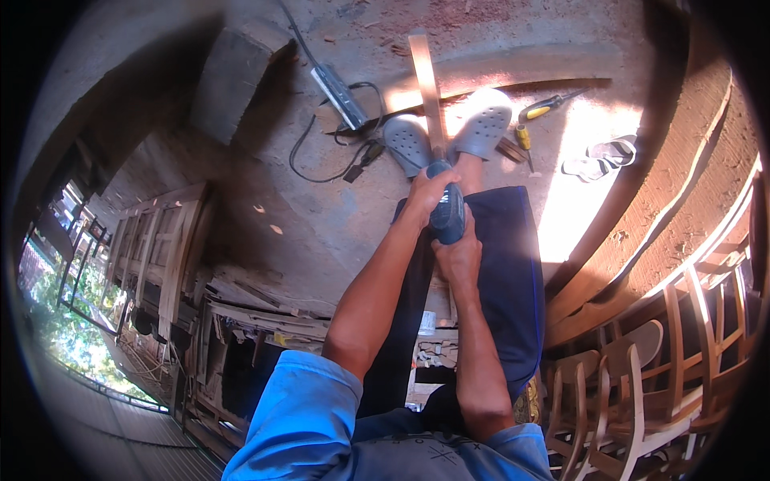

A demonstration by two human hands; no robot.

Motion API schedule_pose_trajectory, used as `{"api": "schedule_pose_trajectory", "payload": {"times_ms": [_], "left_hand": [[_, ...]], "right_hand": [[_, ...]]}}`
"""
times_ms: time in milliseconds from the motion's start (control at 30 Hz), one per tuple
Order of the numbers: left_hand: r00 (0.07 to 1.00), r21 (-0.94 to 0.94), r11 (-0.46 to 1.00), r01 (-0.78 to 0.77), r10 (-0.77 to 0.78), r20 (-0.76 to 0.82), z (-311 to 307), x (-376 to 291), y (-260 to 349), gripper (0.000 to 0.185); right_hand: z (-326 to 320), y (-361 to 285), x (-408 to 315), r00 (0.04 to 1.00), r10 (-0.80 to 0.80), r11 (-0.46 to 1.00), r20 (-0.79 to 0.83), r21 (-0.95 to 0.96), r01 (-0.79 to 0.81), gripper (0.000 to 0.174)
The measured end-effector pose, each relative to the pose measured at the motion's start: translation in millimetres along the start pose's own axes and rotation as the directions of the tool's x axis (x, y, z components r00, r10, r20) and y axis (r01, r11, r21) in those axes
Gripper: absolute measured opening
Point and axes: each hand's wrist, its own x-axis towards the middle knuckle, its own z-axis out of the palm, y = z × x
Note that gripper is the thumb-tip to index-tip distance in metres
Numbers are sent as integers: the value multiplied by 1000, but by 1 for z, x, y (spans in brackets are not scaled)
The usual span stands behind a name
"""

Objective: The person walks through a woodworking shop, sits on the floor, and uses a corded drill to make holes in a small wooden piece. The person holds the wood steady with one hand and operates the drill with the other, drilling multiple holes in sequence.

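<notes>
Both of my hands are on a dark blue handheld power tool (448,207), which bears lettering and lies lengthwise between my knees. My left hand (430,189) grips its front part, and my right hand (460,245) wraps the rear end. Ahead of the tool, a narrow wooden strip (426,78) extends away from me between my feet. The tool's working end is hidden, so contact with the strip cannot be told. A grey clog (406,141) on my left foot and another clog (486,117) on my right foot flank the wood.
A flat wooden board (529,66) lies across the floor beyond my feet. Left are a power strip (340,99), looped cord (295,157) and a block (231,84). Right are a yellow-black handled tool (541,110), a screwdriver (523,138), flip-flops (592,165) and wooden chairs (637,373).
</notes>
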Motion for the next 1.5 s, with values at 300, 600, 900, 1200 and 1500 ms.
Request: {"api": "schedule_pose_trajectory", "payload": {"times_ms": [300, 600, 900, 1200, 1500], "left_hand": [[999, 56, 998, -32, 30, 40, -4, -5, 3, 46], [994, 57, 996, -75, 70, 90, -13, -72, -4, 48], [984, 37, 994, 99, -103, 145, -33, 54, -6, 38], [652, -356, 549, -756, 583, -485, -41, 55, 83, 37], [995, 3, 1000, 9, -8, -100, -14, -55, 10, 41]], "right_hand": [[3, 6, -2, 994, -108, 993, -19, -45, 107, 90], [-17, 10, -67, 994, -96, 988, -51, 116, 101, 83], [-69, 24, -98, 985, 78, 417, 156, 892, -174, 30], [-61, 32, -95, 990, 54, 387, 129, 911, -140, 33], [-23, 17, -78, 998, 25, 924, -56, 382, -2, 83]]}}
